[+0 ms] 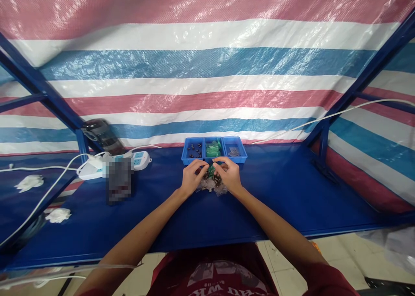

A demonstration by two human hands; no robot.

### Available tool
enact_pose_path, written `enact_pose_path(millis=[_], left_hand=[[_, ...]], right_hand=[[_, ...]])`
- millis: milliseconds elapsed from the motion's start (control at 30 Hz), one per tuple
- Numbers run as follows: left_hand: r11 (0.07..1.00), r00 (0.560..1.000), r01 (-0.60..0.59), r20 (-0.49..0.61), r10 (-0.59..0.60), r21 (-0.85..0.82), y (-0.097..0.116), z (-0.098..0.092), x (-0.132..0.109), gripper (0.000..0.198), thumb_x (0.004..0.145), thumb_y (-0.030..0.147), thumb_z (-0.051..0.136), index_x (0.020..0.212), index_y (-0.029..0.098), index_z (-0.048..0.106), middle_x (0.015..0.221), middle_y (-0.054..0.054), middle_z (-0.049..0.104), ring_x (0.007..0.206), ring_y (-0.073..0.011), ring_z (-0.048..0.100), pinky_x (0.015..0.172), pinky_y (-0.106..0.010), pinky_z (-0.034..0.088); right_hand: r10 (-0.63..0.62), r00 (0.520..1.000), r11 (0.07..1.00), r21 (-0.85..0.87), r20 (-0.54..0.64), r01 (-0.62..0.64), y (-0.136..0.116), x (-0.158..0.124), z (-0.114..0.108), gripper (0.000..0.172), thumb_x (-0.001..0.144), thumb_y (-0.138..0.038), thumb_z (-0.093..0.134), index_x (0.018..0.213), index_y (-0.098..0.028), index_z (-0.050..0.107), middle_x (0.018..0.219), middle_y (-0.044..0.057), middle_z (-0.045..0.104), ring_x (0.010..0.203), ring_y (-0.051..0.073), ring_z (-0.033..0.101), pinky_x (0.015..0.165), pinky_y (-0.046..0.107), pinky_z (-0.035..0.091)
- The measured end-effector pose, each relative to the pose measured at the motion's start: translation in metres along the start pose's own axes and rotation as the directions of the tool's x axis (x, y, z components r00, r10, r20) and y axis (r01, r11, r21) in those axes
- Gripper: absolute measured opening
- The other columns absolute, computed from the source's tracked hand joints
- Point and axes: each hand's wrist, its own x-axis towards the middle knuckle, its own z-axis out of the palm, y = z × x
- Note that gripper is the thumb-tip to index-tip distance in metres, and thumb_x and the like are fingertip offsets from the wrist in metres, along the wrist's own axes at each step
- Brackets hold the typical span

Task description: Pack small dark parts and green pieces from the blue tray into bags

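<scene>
My left hand (192, 177) and my right hand (231, 175) face each other over a small pile of clear plastic bags and dark and green bits (211, 183) on the blue table. Thumb and index finger of each hand are pinched together. Whatever lies between the fingertips is too small to make out. Just beyond the hands stand three joined blue bins. The left bin (189, 161) holds several small dark parts (196, 150). Green pieces (213, 149) fill the middle bin (213, 138), and small greyish pieces (234, 151) lie in the right bin (240, 159).
To the left lie a white power strip (141, 161) with cables and a dark blurred-out object (119, 181). A dark bottle (103, 135) leans behind them. Crumpled white tissues (58, 215) lie at far left. Blue frame posts and striped sheeting (207, 101) enclose the blue table (279, 192).
</scene>
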Motion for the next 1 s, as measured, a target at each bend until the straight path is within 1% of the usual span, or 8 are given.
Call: enact_pose_path(millis=[100,267,333,533,700,767,900,1000], left_hand=[[1.0,1.0,0.001,0.006,-0.001,0.016,0.0,-0.0001,-0.0003,0.02,0.089,0.033,0.052,0.086,0.017,0.063,0.083,-0.003,0.062,0.058,-0.0085,0.05,0.057,-0.021,0.043],[1.0,1.0,0.007,-0.006,-0.007,0.03,-0.0013,0.0003,-0.0009,0.015,0.089,0.029,0.053,0.088,0.018,0.063,0.087,-0.003,0.061,0.056,-0.0072,0.05,0.056,-0.021,0.043],[0.999,1.0,0.006,-0.011,-0.006,0.036,-0.0013,0.0003,-0.0009,0.014,0.089,0.028,0.053,0.09,0.018,0.063,0.088,-0.003,0.061,0.056,-0.0069,0.05,0.057,-0.021,0.043],[0.999,1.0,-0.018,-0.002,0.018,0.027,0.0009,-0.0004,-0.0006,0.017,0.09,0.026,0.05,0.1,0.02,0.063,0.096,-0.005,0.062,0.056,-0.0067,0.05,0.057,-0.021,0.045],[0.999,0.999,-0.03,0.02,0.03,0.028,0.0014,-0.0004,-0.0009,0.022,0.091,0.028,0.047,0.105,0.02,0.063,0.099,-0.006,0.062,0.059,-0.0075,0.052,0.059,-0.022,0.046],[0.999,0.999,-0.032,0.017,0.031,0.033,0.001,-0.0003,-0.0012,0.023,0.092,0.029,0.047,0.105,0.02,0.063,0.099,-0.006,0.062,0.059,-0.0076,0.052,0.059,-0.022,0.047],[0.999,0.999,-0.03,0.013,0.03,0.029,0.0001,-0.0005,-0.0016,0.022,0.091,0.028,0.047,0.105,0.02,0.063,0.099,-0.006,0.062,0.06,-0.0073,0.053,0.06,-0.022,0.047],[0.999,0.999,-0.033,0.012,0.032,0.028,0.0,-0.0008,-0.0014,0.022,0.091,0.027,0.047,0.105,0.02,0.064,0.099,-0.006,0.062,0.061,-0.0075,0.053,0.06,-0.022,0.047]], right_hand=[[-0.008,1.0,0.999,-0.042,-0.001,0.008,0.0002,-0.0001,-0.0012,0.021,0.083,-0.036,0.059,0.095,-0.02,0.063,0.059,-0.001,0.059,0.053,0.015,0.06,0.053,0.026,0.049],[-0.057,0.998,0.996,-0.075,-0.037,0.054,0.0005,0.001,-0.0016,0.019,0.079,-0.035,0.063,0.092,-0.02,0.062,0.085,0.004,0.065,0.059,0.014,0.06,0.055,0.026,0.049],[-0.062,0.996,0.996,-0.071,-0.056,0.058,0.0003,0.0014,-0.0013,0.02,0.077,-0.035,0.064,0.091,-0.02,0.062,0.091,0.005,0.064,0.058,0.013,0.059,0.054,0.026,0.048],[0.065,0.998,0.997,0.03,-0.012,-0.065,0.0007,0.0003,0.0014,0.025,0.077,-0.043,0.063,0.078,-0.018,0.065,0.067,0.001,0.064,0.043,0.012,0.053,0.043,0.025,0.043],[0.057,0.998,0.997,0.043,-0.008,-0.057,0.0025,0.001,0.0022,0.025,0.079,-0.043,0.061,0.075,-0.018,0.067,0.058,-0.001,0.059,0.042,0.011,0.051,0.044,0.024,0.041],[0.034,0.999,0.999,0.029,-0.024,-0.033,0.0031,0.0022,0.0019,0.025,0.08,-0.042,0.06,0.076,-0.018,0.067,0.059,-0.001,0.059,0.044,0.011,0.051,0.046,0.024,0.042],[0.018,0.998,0.999,0.038,-0.054,-0.016,0.0041,0.0041,0.0015,0.024,0.081,-0.041,0.059,0.082,-0.018,0.068,0.074,0.003,0.065,0.048,0.011,0.054,0.049,0.025,0.046],[0.042,0.998,0.998,0.056,-0.054,-0.039,0.0044,0.004,0.0013,0.025,0.081,-0.041,0.058,0.088,-0.019,0.067,0.072,0.003,0.065,0.05,0.013,0.056,0.05,0.025,0.048]])
